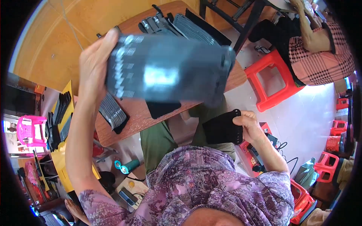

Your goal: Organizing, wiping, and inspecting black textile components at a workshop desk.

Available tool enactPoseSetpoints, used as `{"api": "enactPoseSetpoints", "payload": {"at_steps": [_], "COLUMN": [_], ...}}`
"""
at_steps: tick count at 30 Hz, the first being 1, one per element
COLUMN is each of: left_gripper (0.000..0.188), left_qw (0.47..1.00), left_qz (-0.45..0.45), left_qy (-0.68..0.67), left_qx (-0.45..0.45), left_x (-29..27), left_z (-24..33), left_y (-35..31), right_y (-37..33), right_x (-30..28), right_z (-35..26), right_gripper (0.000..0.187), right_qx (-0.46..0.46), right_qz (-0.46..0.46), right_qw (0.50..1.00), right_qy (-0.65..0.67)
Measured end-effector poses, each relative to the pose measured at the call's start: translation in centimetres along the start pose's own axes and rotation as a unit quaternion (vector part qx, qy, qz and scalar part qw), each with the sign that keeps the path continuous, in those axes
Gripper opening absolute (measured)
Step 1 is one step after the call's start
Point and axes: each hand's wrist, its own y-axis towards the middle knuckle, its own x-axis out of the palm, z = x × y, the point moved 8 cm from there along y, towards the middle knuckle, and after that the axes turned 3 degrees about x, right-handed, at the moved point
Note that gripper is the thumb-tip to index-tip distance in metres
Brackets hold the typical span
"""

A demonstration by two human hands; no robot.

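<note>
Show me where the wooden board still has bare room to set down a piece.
The wooden board shows bare wood between the grey stack at its near left and the black piece under the raised panel. The far end is crowded with fanned grey strips. The left hand holds a dark panel that hides the middle.

1. Bright daylight, strongest on the pale floor (320, 105) at right, which glares white.
2. The dark stack (169, 71) held up close is motion-blurred, with a washed-out sheen.
3. Fisheye bending curves the edges; black vignette rings the corners.
</note>
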Motion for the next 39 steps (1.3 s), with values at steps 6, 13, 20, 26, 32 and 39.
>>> {"api": "enactPoseSetpoints", "payload": {"at_steps": [6, 13, 20, 26, 32, 39], "left_gripper": [0.041, 0.039, 0.032, 0.033, 0.035, 0.032], "left_qw": [0.991, 0.998, 0.969, 0.957, 0.97, 0.966], "left_qz": [-0.114, 0.001, 0.21, 0.232, 0.192, 0.166], "left_qy": [0.024, -0.025, -0.082, -0.033, 0.009, 0.021], "left_qx": [0.069, 0.055, -0.1, -0.169, -0.147, -0.195], "left_x": [4.7, -4.6, -16.7, -18.4, -18.2, -16.1], "left_z": [-0.7, -3.0, -13.5, -18.8, -21.9, -22.7], "left_y": [10.3, 18.3, 16.9, 15.3, 15.8, 15.1], "right_y": [-0.6, 0.0, 2.1, 2.3, 2.0, 2.1], "right_x": [-1.4, -1.6, 0.0, 0.3, 1.1, 2.3], "right_z": [0.8, 1.3, 2.1, 2.0, 2.1, 2.2], "right_gripper": [0.009, 0.019, 0.017, 0.023, 0.022, 0.024], "right_qx": [-0.019, -0.004, 0.041, 0.026, 0.026, 0.044], "right_qz": [0.046, 0.043, 0.034, 0.047, 0.071, 0.052], "right_qw": [0.998, 0.998, 0.998, 0.998, 0.997, 0.998], "right_qy": [0.049, 0.05, 0.046, 0.025, 0.017, 0.01]}}
